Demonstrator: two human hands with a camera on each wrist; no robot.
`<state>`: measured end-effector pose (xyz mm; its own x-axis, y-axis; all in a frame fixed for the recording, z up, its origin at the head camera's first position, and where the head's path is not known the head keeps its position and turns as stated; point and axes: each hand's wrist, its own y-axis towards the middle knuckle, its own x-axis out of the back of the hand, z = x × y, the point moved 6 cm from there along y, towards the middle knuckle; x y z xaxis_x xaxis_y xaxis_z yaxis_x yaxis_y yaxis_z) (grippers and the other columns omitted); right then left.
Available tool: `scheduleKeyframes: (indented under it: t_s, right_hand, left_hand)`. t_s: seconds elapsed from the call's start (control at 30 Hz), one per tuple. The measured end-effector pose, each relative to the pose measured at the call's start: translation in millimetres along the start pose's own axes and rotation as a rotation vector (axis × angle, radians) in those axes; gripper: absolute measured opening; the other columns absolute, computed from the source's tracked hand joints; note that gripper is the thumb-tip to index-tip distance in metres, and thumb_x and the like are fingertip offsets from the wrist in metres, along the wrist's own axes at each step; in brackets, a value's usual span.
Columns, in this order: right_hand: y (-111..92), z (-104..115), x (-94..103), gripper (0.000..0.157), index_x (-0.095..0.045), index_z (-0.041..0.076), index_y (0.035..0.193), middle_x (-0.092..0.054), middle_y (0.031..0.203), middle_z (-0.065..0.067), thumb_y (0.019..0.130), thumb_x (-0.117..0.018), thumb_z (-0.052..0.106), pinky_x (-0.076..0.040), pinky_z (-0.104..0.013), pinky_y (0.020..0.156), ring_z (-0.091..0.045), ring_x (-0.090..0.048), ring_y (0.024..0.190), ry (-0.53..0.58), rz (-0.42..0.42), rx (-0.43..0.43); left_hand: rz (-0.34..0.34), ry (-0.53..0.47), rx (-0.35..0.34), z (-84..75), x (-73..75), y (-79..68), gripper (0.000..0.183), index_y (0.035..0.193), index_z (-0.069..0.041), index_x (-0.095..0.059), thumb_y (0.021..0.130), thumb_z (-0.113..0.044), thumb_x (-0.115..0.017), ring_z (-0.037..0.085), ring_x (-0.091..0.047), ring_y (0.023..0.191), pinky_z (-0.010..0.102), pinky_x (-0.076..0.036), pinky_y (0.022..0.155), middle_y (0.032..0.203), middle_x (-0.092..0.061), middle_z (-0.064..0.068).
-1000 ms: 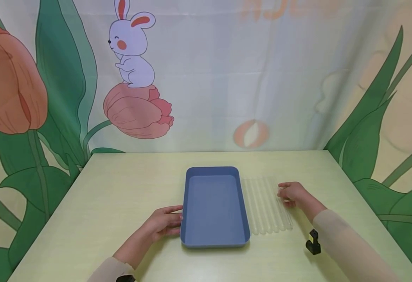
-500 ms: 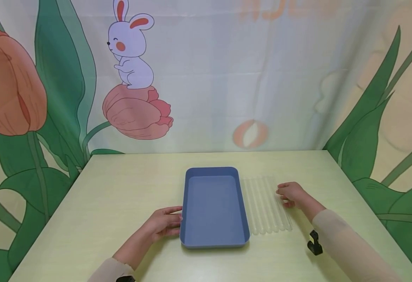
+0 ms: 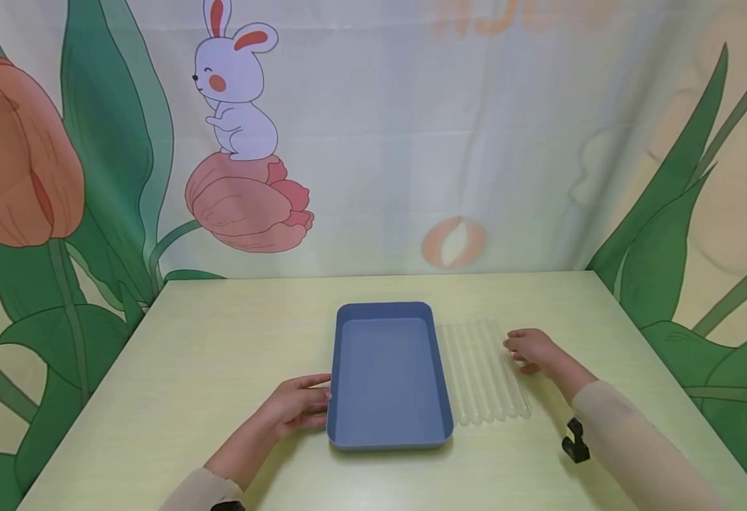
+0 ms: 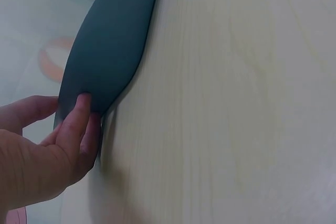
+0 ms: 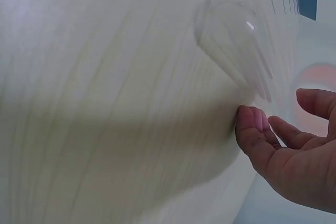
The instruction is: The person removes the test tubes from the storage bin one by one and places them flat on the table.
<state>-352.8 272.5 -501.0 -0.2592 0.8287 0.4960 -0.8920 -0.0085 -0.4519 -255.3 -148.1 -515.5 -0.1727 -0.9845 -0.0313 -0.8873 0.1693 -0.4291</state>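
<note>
A blue rectangular tray (image 3: pixel 387 383) lies flat on the table with nothing in it. My left hand (image 3: pixel 293 408) is at its left side; in the left wrist view, straight fingertips touch the outer wall of the tray (image 4: pixel 113 40). Right of the tray, several clear test tubes (image 3: pixel 482 376) lie side by side, rounded ends toward me. My right hand (image 3: pixel 530 349) is at the right edge of this row. The right wrist view has its loosely bent fingers low beside the nearest clear tube (image 5: pixel 231 35), thumb apart, gripping nothing; whether they touch it, I cannot tell.
The pale wooden table (image 3: pixel 239 326) reaches back to a printed curtain (image 3: pixel 373 142) with a rabbit and tulips. A black clip (image 3: pixel 575 441) hangs at my right sleeve, just above the table.
My right hand has shifted very slightly to the right at the edge of the tubes. The left hand, tray and test tubes stay in place.
</note>
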Motion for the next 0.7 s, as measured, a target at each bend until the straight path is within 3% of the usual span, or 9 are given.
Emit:
scheduleKeyframes:
  t_s: [0.23,0.4,0.53,0.7]
  right_hand:
    - [-12,2,2.8,0.057,-0.032,-0.01,0.153,-0.044,0.151,-0.033,0.107,-0.043,0.02,-0.056,-0.028,0.075,-0.034,-0.055,0.118,-0.043,0.022,0.042]
    - [-23,12,9.9,0.055,-0.032,-0.009,0.154,-0.037,0.157,-0.034,0.109,-0.039,0.021,-0.059,-0.038,0.091,-0.048,-0.047,0.137,-0.007,0.024,0.086]
    - [-33,22,19.4,0.055,-0.032,-0.008,0.155,-0.035,0.16,-0.033,0.109,-0.039,0.021,-0.056,-0.044,0.102,-0.048,-0.043,0.142,0.027,0.01,0.125]
    - [-48,38,34.2,0.056,-0.034,-0.007,0.155,-0.039,0.156,-0.033,0.11,-0.039,0.027,-0.057,-0.037,0.101,-0.045,-0.048,0.138,0.083,-0.029,0.199]
  left_hand:
    - [0.016,0.0,-0.006,-0.5,0.5,-3.3,0.057,0.152,0.007,-0.041,0.098,0.0,-0.058,0.017,-0.073,0.098,0.034,-0.065,0.08,0.15,-0.051,0.032]
    - [0.051,0.015,-0.036,-3.9,1.3,-7.6,0.059,0.153,0.008,-0.038,0.098,-0.001,-0.057,0.021,-0.072,0.106,0.037,-0.065,0.084,0.151,-0.049,0.034]
    - [0.053,0.047,-0.052,-10.1,5.9,-13.4,0.059,0.153,0.007,-0.039,0.098,-0.003,-0.058,0.023,-0.071,0.113,0.037,-0.064,0.087,0.15,-0.05,0.033]
    - [0.033,0.093,-0.1,-30.5,19.5,-21.5,0.057,0.154,0.006,-0.038,0.101,-0.007,-0.055,0.029,-0.068,0.12,0.037,-0.063,0.09,0.152,-0.048,0.032]
